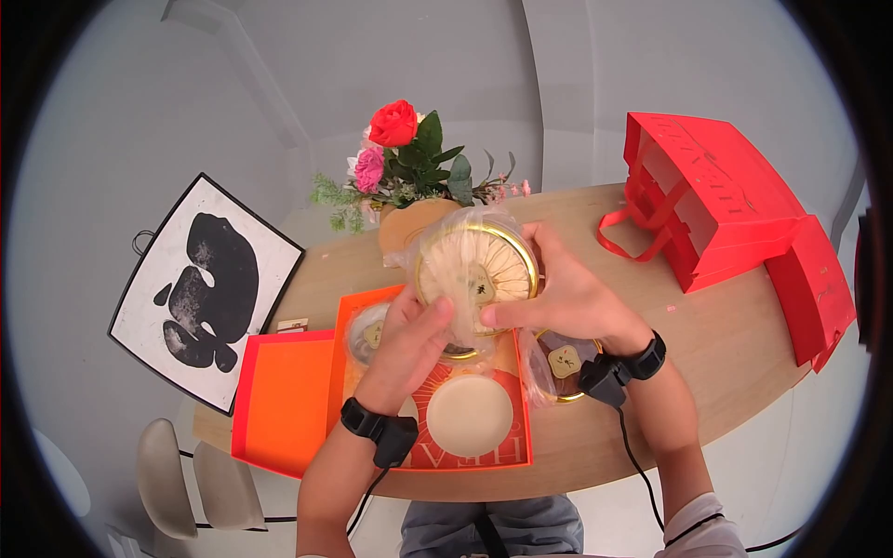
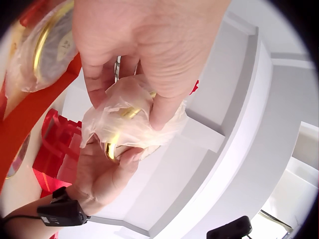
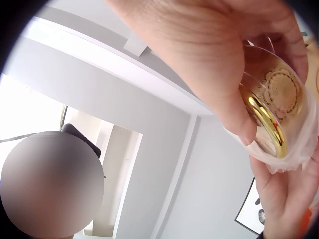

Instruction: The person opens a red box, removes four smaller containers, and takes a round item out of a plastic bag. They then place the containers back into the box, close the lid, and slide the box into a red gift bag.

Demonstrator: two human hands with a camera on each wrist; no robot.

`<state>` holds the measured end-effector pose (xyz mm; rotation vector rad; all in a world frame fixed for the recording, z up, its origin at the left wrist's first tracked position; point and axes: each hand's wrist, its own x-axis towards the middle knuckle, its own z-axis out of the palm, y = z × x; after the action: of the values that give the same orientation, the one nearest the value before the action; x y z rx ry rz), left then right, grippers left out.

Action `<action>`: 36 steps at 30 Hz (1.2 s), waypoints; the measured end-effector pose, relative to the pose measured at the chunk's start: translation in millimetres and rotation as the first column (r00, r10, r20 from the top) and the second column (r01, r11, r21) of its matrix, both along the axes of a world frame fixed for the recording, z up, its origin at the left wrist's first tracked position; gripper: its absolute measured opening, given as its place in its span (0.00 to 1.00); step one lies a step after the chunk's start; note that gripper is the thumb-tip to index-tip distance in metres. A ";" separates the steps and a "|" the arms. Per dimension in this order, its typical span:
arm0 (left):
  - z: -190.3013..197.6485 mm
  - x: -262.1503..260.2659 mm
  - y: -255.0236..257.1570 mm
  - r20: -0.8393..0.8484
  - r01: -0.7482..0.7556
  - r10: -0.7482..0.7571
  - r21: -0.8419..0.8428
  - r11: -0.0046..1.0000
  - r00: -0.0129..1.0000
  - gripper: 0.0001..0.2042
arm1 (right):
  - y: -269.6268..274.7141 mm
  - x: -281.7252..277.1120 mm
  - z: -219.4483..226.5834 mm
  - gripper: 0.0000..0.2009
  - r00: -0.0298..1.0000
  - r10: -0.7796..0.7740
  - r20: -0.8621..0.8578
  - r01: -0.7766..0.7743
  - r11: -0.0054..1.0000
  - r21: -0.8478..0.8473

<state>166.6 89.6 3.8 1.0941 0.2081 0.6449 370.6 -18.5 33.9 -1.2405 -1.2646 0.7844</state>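
A round clear canister with a gold rim, pale contents and a small label is held up over the table in a loose plastic bag. My left hand grips its lower left side, thumb on the front. On the right side, my right hand holds it, with the thumb pressed across the face near the label. Below is an open orange box with a cream round piece inside. Another bagged canister lies in the box, partly hidden by my left hand.
A gold-rimmed canister with dark contents lies right of the box. An orange tray or lid adjoins its left. Around them stand a framed picture, a flower vase and a red gift bag.
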 end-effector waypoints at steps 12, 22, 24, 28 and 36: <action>-5.0 -3.5 4.6 0.083 -0.005 0.017 -0.143 0.990 0.996 0.25 | -12.0 20.7 12.8 0.33 0.970 0.232 -0.070 -0.240 0.957 -0.160; -2.4 -4.4 3.8 0.136 0.014 0.005 -0.139 0.990 0.991 0.26 | -9.1 15.3 7.9 0.17 0.983 0.148 -0.112 -0.165 0.973 -0.163; 0.3 -4.7 3.2 0.149 0.012 0.010 -0.148 0.989 0.989 0.26 | -11.0 15.3 11.5 0.17 0.986 0.115 -0.123 -0.129 0.986 -0.110; 1.2 -4.8 3.7 0.143 -0.002 0.026 -0.166 0.986 0.989 0.27 | -10.9 24.6 13.5 0.18 0.990 0.035 -0.135 -0.040 0.999 -0.034; 3.8 -3.5 0.9 0.133 -0.025 0.044 -0.142 0.989 0.990 0.27 | -12.5 29.4 18.7 0.16 0.967 -0.186 -0.171 0.197 0.979 0.050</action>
<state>163.1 90.5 7.6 0.9094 0.1531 0.7221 399.9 -31.0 52.7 -1.1979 -1.0113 0.6843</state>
